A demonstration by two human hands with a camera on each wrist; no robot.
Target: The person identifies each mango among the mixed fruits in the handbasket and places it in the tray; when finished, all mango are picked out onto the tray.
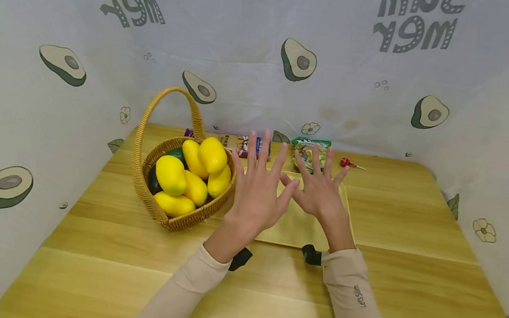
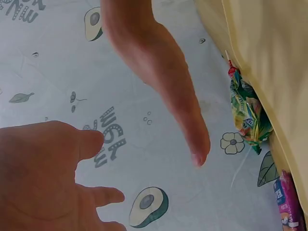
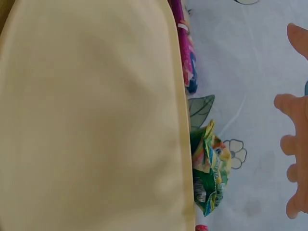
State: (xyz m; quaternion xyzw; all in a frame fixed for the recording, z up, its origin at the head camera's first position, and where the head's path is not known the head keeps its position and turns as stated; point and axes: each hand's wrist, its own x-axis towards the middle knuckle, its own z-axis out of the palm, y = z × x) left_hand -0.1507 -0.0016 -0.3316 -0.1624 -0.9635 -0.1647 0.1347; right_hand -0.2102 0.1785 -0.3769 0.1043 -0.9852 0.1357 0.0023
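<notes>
Tray (image 1: pixel 294 228) lies below left hand (image 1: pixel 257 192) and right hand (image 1: pixel 321 194), both outspread.

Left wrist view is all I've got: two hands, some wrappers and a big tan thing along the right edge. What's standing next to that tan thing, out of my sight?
Observer: The head view shows a basket of yellow fruit to the left of your tan thing, a tray.
Visitor: My picture cuts one hand off. Are they carrying anything?
Observer: No: the head view shows the left hand and right hand spread wide, holding nothing.
</notes>
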